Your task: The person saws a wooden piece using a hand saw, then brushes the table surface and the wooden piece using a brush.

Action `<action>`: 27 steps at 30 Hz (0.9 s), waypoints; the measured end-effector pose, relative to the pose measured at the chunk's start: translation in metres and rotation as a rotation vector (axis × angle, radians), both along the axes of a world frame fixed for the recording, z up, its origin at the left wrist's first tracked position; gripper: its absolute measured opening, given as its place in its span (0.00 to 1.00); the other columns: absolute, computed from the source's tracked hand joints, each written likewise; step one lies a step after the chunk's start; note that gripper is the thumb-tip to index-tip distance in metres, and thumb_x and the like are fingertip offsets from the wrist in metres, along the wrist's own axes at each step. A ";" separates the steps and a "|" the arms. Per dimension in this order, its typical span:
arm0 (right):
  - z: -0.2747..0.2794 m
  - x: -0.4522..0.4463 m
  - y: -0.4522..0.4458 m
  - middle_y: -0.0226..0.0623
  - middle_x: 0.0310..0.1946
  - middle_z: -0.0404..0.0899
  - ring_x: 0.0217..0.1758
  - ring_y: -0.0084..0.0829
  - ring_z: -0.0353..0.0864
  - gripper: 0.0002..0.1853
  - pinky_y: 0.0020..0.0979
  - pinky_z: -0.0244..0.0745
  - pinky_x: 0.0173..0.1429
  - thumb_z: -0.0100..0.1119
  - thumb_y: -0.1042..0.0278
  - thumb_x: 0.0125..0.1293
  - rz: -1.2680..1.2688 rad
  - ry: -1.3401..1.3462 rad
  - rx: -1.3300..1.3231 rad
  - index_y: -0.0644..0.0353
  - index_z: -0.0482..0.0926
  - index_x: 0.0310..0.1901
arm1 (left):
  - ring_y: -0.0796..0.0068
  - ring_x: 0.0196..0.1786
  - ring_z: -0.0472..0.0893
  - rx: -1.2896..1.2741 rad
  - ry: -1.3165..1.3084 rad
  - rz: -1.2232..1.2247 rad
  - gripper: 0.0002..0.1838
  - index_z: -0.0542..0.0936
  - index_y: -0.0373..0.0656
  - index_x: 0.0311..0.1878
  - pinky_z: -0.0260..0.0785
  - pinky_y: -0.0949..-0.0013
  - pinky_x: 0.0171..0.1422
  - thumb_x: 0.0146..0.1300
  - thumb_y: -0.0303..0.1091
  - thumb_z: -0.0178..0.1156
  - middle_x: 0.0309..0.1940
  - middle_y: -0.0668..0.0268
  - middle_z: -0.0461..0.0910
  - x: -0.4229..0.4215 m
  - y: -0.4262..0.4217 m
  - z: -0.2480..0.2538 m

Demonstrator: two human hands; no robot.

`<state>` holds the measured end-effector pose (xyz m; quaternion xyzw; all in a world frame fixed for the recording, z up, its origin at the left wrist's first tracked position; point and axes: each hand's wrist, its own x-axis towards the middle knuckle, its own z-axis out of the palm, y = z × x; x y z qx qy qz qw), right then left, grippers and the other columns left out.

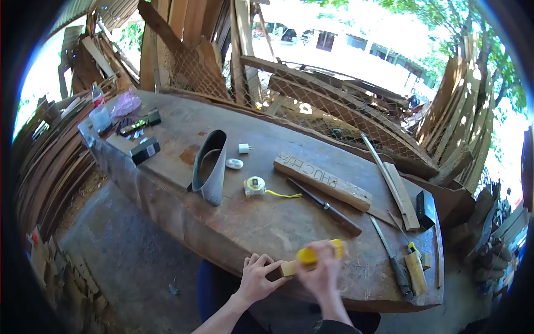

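Note:
My left hand [257, 280] is closed around the end of a small wooden piece [288, 268], dark at one end and pale further along, near the table's front edge. In my right hand [322, 273] is a yellow object [307, 256], held against or just over the wooden piece; blur and my fingers hide its exact kind. Beyond my hands lies a file [324, 206] with a dark handle. Next to it rests a wooden beam [322, 181] with carved or written letters. A tape measure [255, 185] has its yellow strap stretched toward the file.
On the wooden table [245, 222] stand a curved grey sleeve-like piece [214, 172], a white plug adapter [245, 148] and a white oval item [234, 163]. At right lie wood strips [401, 195], a black box [425, 209] and a wooden-handled tool [415, 273]. Wire fencing [356, 125] borders the back.

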<state>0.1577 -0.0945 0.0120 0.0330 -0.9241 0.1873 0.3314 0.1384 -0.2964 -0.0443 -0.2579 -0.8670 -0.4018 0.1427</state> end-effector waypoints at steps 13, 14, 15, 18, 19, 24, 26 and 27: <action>0.003 0.009 0.015 0.32 0.52 0.88 0.67 0.43 0.85 0.23 0.63 0.51 0.89 0.81 0.57 0.56 0.061 -0.067 -0.107 0.48 0.85 0.53 | 0.64 0.48 0.78 0.011 0.001 0.036 0.25 0.97 0.56 0.52 0.66 0.56 0.59 0.52 0.54 0.87 0.39 0.71 0.81 0.002 0.001 0.007; 0.001 0.014 -0.014 0.31 0.52 0.88 0.68 0.42 0.85 0.23 0.63 0.50 0.90 0.81 0.55 0.57 0.150 -0.034 -0.100 0.47 0.84 0.53 | 0.64 0.48 0.78 0.007 0.006 0.032 0.25 0.96 0.56 0.52 0.66 0.56 0.59 0.52 0.54 0.87 0.39 0.71 0.81 0.002 0.002 -0.001; -0.001 0.017 -0.031 0.30 0.52 0.88 0.68 0.41 0.84 0.23 0.63 0.49 0.90 0.81 0.55 0.58 0.220 -0.035 -0.095 0.47 0.84 0.53 | 0.63 0.48 0.78 0.000 0.013 0.026 0.25 0.96 0.56 0.52 0.66 0.56 0.60 0.52 0.54 0.87 0.40 0.71 0.81 -0.003 0.002 -0.005; -0.006 0.017 -0.020 0.30 0.52 0.88 0.68 0.41 0.84 0.23 0.64 0.47 0.90 0.82 0.56 0.57 0.230 -0.022 -0.108 0.47 0.84 0.52 | 0.63 0.49 0.78 0.014 0.003 0.019 0.25 0.96 0.56 0.53 0.66 0.56 0.59 0.53 0.53 0.87 0.40 0.71 0.82 -0.002 -0.001 -0.004; -0.003 0.016 -0.001 0.30 0.52 0.88 0.67 0.41 0.84 0.23 0.63 0.48 0.90 0.82 0.57 0.57 0.181 -0.027 -0.092 0.47 0.84 0.53 | 0.63 0.49 0.78 0.014 0.003 0.016 0.25 0.96 0.56 0.53 0.66 0.56 0.59 0.53 0.52 0.87 0.40 0.71 0.81 -0.001 -0.001 0.000; -0.004 0.006 0.084 0.31 0.49 0.87 0.63 0.42 0.84 0.22 0.62 0.50 0.88 0.82 0.58 0.57 -0.052 0.013 -0.010 0.48 0.84 0.51 | 0.64 0.48 0.76 0.031 -0.008 0.039 0.24 0.96 0.57 0.53 0.65 0.56 0.60 0.54 0.51 0.87 0.39 0.71 0.80 0.003 0.001 0.005; -0.002 0.011 0.064 0.32 0.49 0.87 0.64 0.41 0.84 0.22 0.62 0.51 0.89 0.82 0.58 0.58 -0.024 0.012 -0.008 0.49 0.83 0.52 | 0.63 0.48 0.76 0.034 0.008 0.042 0.24 0.96 0.56 0.54 0.65 0.56 0.59 0.54 0.51 0.87 0.39 0.71 0.80 0.003 0.003 0.003; 0.000 0.014 0.040 0.32 0.49 0.87 0.65 0.40 0.84 0.22 0.62 0.50 0.89 0.82 0.58 0.58 0.029 0.004 -0.027 0.49 0.83 0.53 | 0.63 0.49 0.76 0.029 0.022 0.048 0.25 0.95 0.56 0.54 0.65 0.56 0.60 0.54 0.52 0.86 0.40 0.71 0.80 0.004 0.004 0.000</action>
